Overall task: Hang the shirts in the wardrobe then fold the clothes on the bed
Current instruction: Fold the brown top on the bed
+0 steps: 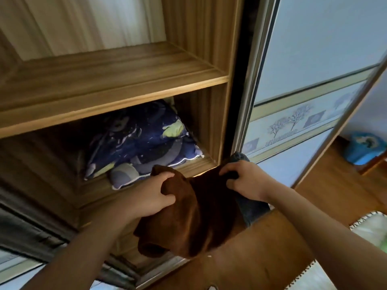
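Observation:
I hold a brown garment (188,218) in front of the open wooden wardrobe (117,80). My left hand (155,193) grips a bunched fold at its upper left. My right hand (245,181) grips its upper right edge, together with a blue denim garment (253,210) that hangs under that hand. The brown cloth sags down between both hands, level with the wardrobe's lower compartment. No hanger shows in this view.
A dark blue patterned quilt (142,139) fills the lower compartment. The shelf above it (109,70) is bare wood. A sliding door (303,97) with a tree pattern stands to the right. A blue object (364,149) sits on the wooden floor, a pale mat (370,231) at right.

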A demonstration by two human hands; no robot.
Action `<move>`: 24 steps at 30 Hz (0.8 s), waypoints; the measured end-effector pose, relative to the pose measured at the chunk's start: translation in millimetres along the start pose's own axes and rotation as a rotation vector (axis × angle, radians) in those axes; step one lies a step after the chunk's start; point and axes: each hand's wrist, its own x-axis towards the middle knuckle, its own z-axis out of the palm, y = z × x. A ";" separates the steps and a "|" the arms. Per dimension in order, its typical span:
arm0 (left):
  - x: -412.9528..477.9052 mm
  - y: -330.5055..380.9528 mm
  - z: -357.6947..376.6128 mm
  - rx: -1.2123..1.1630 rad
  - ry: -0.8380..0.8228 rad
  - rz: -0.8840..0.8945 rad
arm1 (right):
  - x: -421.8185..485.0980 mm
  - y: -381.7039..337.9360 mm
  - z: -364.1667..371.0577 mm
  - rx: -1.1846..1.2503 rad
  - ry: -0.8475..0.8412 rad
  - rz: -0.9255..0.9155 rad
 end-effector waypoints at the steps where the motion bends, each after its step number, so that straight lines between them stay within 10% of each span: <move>1: -8.3 0.7 -6.4 -0.008 0.014 -0.008 | 0.8 -7.2 -5.7 -0.002 -0.006 -0.029; 24: -212.7 60.9 -185.6 -0.050 0.413 -0.068 | -22.1 -172.1 -169.9 0.149 0.041 -0.494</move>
